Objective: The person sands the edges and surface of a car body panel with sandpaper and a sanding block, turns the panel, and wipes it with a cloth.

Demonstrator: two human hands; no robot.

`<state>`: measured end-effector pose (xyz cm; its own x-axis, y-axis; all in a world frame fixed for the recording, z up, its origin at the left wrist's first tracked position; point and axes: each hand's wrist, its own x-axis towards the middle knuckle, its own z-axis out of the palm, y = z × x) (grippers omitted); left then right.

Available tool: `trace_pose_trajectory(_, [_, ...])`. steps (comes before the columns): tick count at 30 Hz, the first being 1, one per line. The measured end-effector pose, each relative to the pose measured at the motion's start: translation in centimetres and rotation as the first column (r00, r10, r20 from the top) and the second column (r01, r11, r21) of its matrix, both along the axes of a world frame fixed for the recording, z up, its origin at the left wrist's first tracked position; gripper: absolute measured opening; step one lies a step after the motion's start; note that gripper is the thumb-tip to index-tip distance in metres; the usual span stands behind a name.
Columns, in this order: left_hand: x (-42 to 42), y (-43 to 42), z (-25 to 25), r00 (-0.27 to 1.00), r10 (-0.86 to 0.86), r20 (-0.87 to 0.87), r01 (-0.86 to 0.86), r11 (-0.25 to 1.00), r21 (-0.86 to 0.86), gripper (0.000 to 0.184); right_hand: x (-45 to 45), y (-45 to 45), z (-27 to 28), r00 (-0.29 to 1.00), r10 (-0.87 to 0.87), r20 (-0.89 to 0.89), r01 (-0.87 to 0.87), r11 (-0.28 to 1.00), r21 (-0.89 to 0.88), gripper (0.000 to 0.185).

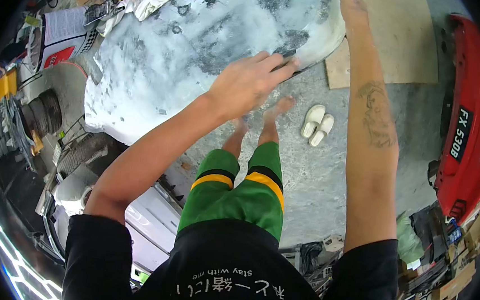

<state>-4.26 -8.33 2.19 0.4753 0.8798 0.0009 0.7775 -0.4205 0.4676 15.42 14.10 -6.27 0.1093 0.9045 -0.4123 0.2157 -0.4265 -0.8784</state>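
A large car body panel (161,70), patchy white and grey with dark spots, fills the upper left and middle. At its lower right edge is my left hand (251,83), its fingers bent over the rim. A dark strip shows by those fingertips; I cannot tell whether it is part of the panel. My right arm reaches to the top of the view, where my right hand (353,9) is at the panel's far right edge. The frame cuts off most of its fingers, and a small dark patch shows beside it.
A wooden board (401,38) lies on the concrete floor (316,190) beyond the panel. Pale clogs (317,125) sit near my bare feet. A red car part with a plate (461,133) stands at right. Cardboard boxes (458,280) and a tin (63,34) are at the sides.
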Motion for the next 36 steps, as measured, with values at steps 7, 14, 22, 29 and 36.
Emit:
trace_pose_trajectory(7, [-2.6,-3.3,0.1,0.999,0.019,-0.027,-0.021,0.997,-0.076,0.068,0.1,1.1,-1.7,0.994,0.025,0.102,-0.027,1.0,0.014,0.056])
trace_pose_trajectory(14, [-3.4,-4.7,0.5,0.998,0.059,0.016,-0.058,0.994,-0.093,0.063,0.4,1.8,-4.0,0.999,0.022,0.028,-0.022,1.0,-0.019,0.06])
trace_pose_trajectory(22, [2.6,3.1,-0.8,0.992,0.066,0.108,-0.073,0.996,0.057,0.061,0.9,1.8,-3.1,0.993,0.085,0.078,-0.089,0.994,0.056,0.072])
trace_pose_trajectory(29, [2.3,2.9,-0.7,0.991,0.087,0.1,-0.084,0.996,-0.029,0.059,-0.4,0.8,-0.7,0.996,0.054,-0.065,-0.05,0.996,0.068,0.074])
trace_pose_trajectory(36, [1.9,2.0,-0.3,0.991,0.109,0.077,-0.101,0.99,-0.094,0.057,-1.0,0.2,0.0,0.999,0.016,-0.037,-0.012,0.995,0.099,0.056])
